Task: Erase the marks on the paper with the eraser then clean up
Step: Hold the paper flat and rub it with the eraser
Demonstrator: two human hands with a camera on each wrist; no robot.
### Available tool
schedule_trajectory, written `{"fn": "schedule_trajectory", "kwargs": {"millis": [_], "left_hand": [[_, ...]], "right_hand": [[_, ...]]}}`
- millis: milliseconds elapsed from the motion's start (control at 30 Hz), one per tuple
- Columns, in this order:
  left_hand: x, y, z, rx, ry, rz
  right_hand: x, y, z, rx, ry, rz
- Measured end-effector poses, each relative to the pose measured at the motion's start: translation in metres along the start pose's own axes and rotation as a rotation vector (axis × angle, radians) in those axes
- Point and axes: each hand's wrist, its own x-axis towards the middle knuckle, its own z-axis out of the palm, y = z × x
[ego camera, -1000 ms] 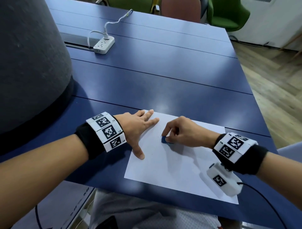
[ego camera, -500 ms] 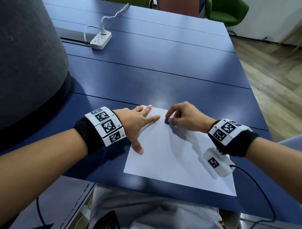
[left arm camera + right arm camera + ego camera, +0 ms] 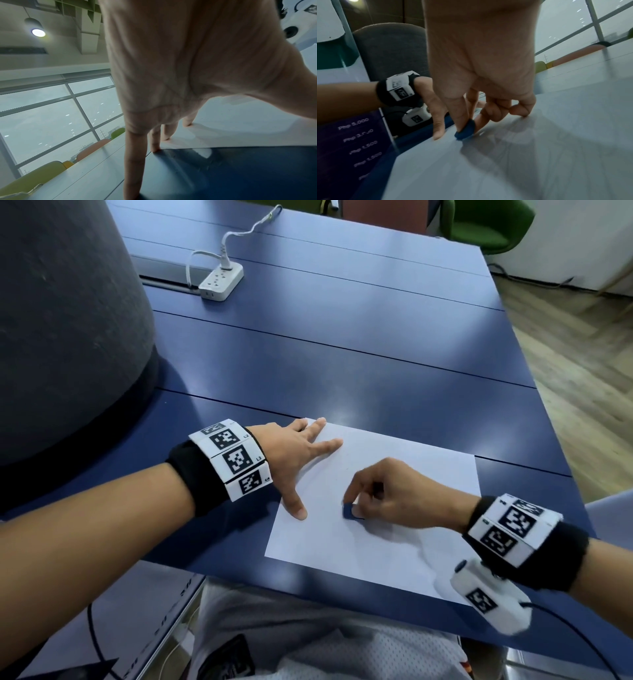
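Observation:
A white sheet of paper (image 3: 394, 529) lies on the blue table (image 3: 342, 354) near its front edge. My left hand (image 3: 298, 460) lies flat with spread fingers on the sheet's left edge and far left corner, thumb on the paper. My right hand (image 3: 387, 498) pinches a small blue eraser (image 3: 351, 512) between thumb and fingertips and presses it onto the paper's middle. In the right wrist view the eraser (image 3: 465, 130) touches the paper (image 3: 522, 162) under the thumb. The left wrist view shows straight fingertips (image 3: 155, 148) on the paper's edge (image 3: 240, 135). No marks are plain on the sheet.
A white power strip (image 3: 221, 282) with a cable sits at the table's far left. A large grey rounded object (image 3: 61, 320) stands at the left. Green and reddish chairs (image 3: 486, 224) are beyond the far edge. Wooden floor lies to the right.
My right hand has slid the eraser from the paper's far edge back toward me, to the middle of the sheet. The left hand stays pressed on the paper's left side.

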Motion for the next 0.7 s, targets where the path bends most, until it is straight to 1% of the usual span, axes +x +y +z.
{"fn": "schedule_trajectory", "kwargs": {"millis": [33,67,133,200,267,333,367,400,433,567,633,700], "left_hand": [[0.0,0.0,0.0,0.003,0.0,-0.001],[0.0,0.001,0.0,0.007,0.001,-0.001],[0.0,0.001,0.0,0.006,-0.004,-0.003],[0.0,0.001,-0.001,0.0,-0.007,-0.003],[0.0,0.002,-0.001,0.002,-0.005,-0.005],[-0.001,0.002,-0.001,0.007,-0.004,-0.006],[-0.001,0.002,-0.001,0.01,-0.004,-0.004],[-0.001,0.002,-0.002,0.011,-0.003,-0.002],[0.0,0.002,-0.002,0.009,-0.004,-0.001],[0.0,0.0,-0.002,0.005,-0.006,-0.001],[0.0,0.001,-0.002,0.009,-0.005,0.001],[0.0,0.002,-0.002,0.012,-0.002,-0.001]], "right_hand": [[0.003,0.0,-0.003,-0.023,-0.007,0.007],[0.01,0.002,-0.008,-0.038,0.034,0.016],[0.026,0.011,-0.022,-0.026,0.169,0.06],[0.034,0.018,-0.031,0.034,0.24,0.106],[0.031,0.021,-0.031,0.064,0.186,0.103],[0.025,0.017,-0.03,0.048,0.066,0.09],[0.025,0.016,-0.032,0.026,0.034,0.093],[0.029,0.017,-0.035,0.007,0.041,0.099],[0.035,0.019,-0.039,0.003,0.079,0.109],[0.054,0.026,-0.043,0.104,0.23,0.158],[0.049,0.026,-0.039,0.124,0.229,0.151],[0.042,0.023,-0.038,0.109,0.134,0.128]]}}
